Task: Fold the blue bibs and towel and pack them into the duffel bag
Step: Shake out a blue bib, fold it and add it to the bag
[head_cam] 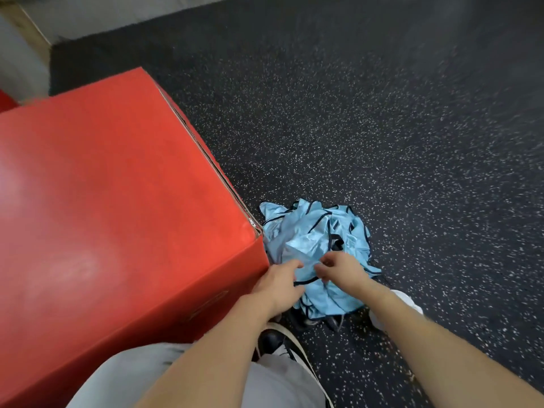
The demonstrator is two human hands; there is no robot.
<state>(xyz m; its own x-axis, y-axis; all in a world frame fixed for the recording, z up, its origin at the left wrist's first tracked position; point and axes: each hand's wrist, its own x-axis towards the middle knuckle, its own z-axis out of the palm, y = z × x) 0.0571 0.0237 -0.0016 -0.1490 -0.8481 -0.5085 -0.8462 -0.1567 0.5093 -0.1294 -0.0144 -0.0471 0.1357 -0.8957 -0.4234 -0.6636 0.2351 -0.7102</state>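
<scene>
Blue bibs [316, 251] in a crumpled heap on the speckled floor [382, 142], touching the red box [117, 201] at its 3 o'clock corner. Left hand [279, 282] and right hand [341, 267] both pinching the top bib, probably at its dark trim.

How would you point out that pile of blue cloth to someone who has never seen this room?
Find the big red padded box on the dark speckled rubber floor. At its near right corner lies a crumpled heap of shiny light-blue bibs, with both hands, left hand and right hand, on its near edge. Thin dark trim lines the cloth; nothing else nearby is blue.
</scene>
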